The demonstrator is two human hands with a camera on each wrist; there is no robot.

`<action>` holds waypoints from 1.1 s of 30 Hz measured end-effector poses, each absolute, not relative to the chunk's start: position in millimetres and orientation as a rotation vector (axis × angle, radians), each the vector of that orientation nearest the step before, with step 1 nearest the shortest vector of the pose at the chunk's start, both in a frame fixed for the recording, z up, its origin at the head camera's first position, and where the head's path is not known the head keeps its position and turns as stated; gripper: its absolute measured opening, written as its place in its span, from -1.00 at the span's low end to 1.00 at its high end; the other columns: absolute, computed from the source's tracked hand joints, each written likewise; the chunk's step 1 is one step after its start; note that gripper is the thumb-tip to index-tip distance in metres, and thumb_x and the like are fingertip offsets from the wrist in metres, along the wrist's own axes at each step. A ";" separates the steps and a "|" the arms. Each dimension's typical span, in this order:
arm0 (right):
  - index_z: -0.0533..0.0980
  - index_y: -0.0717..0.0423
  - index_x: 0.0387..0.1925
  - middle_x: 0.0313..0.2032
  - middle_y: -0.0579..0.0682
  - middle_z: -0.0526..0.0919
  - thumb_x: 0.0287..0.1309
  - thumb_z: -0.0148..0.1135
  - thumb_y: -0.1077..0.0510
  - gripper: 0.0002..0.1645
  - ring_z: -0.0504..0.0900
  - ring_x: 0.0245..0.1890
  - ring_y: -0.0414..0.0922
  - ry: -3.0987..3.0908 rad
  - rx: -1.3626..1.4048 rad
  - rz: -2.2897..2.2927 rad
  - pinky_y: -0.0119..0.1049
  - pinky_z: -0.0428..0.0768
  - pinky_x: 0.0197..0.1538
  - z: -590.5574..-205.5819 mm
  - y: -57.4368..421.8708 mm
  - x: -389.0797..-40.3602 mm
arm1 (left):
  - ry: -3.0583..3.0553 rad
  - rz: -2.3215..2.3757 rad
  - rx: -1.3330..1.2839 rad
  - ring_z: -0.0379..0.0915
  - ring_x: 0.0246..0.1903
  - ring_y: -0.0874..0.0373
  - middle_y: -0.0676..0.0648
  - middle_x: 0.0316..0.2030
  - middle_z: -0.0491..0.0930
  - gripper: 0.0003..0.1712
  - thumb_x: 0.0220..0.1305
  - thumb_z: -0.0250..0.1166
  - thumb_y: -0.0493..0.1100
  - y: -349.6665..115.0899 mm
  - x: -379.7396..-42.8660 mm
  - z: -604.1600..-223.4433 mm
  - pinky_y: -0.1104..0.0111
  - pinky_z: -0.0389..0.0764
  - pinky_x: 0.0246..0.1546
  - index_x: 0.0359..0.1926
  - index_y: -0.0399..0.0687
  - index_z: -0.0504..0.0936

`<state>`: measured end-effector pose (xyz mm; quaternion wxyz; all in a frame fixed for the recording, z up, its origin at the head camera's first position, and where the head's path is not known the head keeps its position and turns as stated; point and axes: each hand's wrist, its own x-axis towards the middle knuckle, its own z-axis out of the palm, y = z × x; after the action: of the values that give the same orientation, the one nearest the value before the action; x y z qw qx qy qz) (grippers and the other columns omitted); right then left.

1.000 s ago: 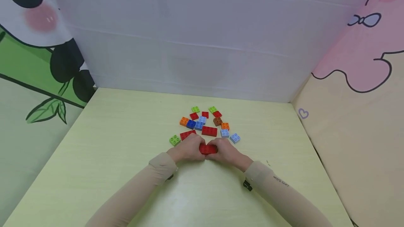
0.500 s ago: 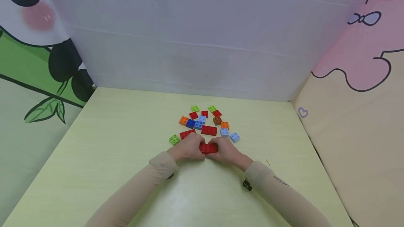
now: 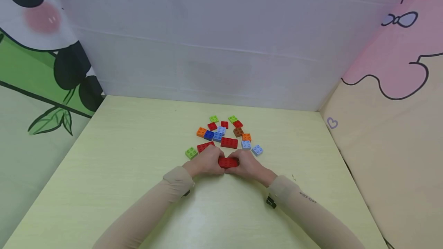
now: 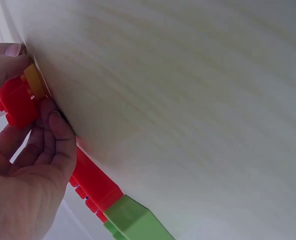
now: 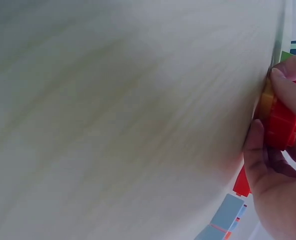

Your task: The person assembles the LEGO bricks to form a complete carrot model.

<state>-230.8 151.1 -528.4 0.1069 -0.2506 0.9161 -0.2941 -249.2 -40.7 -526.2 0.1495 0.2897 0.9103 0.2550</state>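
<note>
In the head view, a red toy building brick is held between both hands near the middle of the table. My left hand grips its left end and my right hand its right end. Both wrist views show an orange brick beneath the red one, low over the tabletop. Whether the two are fully pressed together cannot be told. Just behind my left hand lies a long red brick, partly hidden by it, with a lime green brick to its left.
Beyond the hands lie several loose bricks, among them a long red brick, a dark blue brick, a brown brick and a light blue brick. The pale table meets a white sheet at its back.
</note>
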 end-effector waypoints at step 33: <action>0.64 -0.06 -0.11 -0.35 -0.30 0.57 -0.01 0.45 -0.11 -0.58 0.49 -0.32 -0.23 2.674 -0.802 -0.861 -0.35 0.53 -0.32 -527.6 155.0 -229.4 | 2.561 0.711 0.845 0.42 -0.47 0.20 0.11 -0.59 0.52 -0.78 0.01 0.48 0.03 -38.4 -249.8 -524.0 0.40 0.46 -0.45 -0.42 0.07 0.66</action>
<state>-229.4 155.0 -527.6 0.1097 -0.2729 0.9098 -0.2928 -249.8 -38.4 -524.0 0.1755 0.2985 0.9039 0.2510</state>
